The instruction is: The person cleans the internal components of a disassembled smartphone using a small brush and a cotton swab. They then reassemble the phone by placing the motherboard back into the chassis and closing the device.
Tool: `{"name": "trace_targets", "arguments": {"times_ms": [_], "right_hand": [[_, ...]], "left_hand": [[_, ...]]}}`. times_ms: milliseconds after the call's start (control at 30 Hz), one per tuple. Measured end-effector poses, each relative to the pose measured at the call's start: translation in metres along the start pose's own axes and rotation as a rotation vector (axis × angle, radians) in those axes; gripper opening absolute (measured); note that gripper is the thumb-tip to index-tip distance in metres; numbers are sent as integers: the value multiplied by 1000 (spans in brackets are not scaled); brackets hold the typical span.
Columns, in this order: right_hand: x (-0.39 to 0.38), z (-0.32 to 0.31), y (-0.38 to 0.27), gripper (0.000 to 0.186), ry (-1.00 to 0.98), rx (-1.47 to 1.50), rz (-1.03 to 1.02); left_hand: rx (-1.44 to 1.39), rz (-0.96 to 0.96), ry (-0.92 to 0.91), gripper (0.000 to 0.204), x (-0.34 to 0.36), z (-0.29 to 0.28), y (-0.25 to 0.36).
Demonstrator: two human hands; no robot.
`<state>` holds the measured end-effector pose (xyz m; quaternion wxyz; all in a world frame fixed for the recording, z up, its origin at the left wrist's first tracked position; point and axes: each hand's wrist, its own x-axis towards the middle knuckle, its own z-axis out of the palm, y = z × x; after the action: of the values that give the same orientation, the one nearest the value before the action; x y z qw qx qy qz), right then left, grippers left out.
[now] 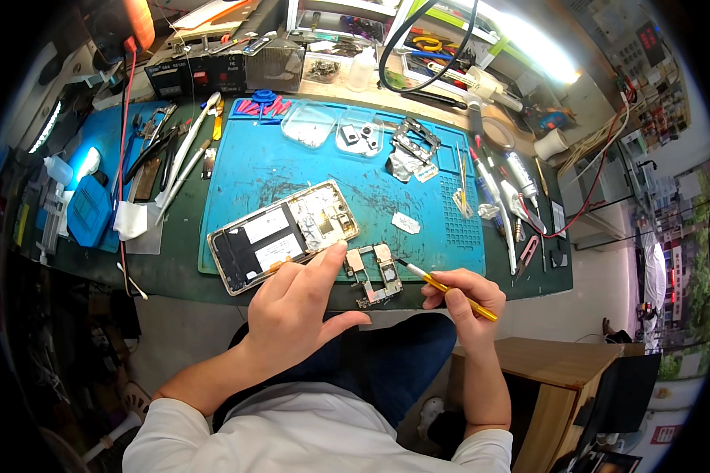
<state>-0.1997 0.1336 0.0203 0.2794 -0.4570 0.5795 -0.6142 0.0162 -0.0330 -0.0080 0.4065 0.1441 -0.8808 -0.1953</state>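
Observation:
My left hand [292, 299] is open, its thumb stretched away from the fingers. It hovers at the lower right corner of an opened phone frame [237, 246], and its fingers hide part of that edge. To its right, a phone circuit board [388, 273] lies at the mat's front edge. In my right hand [469, 303] is a slim yellow-handled tool [438, 284] with a pale collar and thin dark tip. The tip points at the board's upper right side; whether it touches is too small to tell. A small white label [405, 223] lies beyond the board.
On the blue work mat [284, 169] are two clear boxes [360, 132] of small parts and a dark metal bracket [416, 142]. Pens, tweezers and tubes [521, 177] crowd the right side. Tools and a blue box [89, 209] sit left. A wooden cabinet [560, 359] stands by my right arm.

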Motion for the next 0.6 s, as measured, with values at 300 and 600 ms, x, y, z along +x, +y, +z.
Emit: {"name": "trace_targets", "arguments": {"times_ms": [300, 600], "right_hand": [[-10, -3, 5, 18, 28, -106, -112], [-7, 4, 5, 18, 69, -140, -85]], "left_hand": [[49, -12, -81, 102, -1, 0, 0], [19, -14, -19, 99, 0, 1, 0]]}}
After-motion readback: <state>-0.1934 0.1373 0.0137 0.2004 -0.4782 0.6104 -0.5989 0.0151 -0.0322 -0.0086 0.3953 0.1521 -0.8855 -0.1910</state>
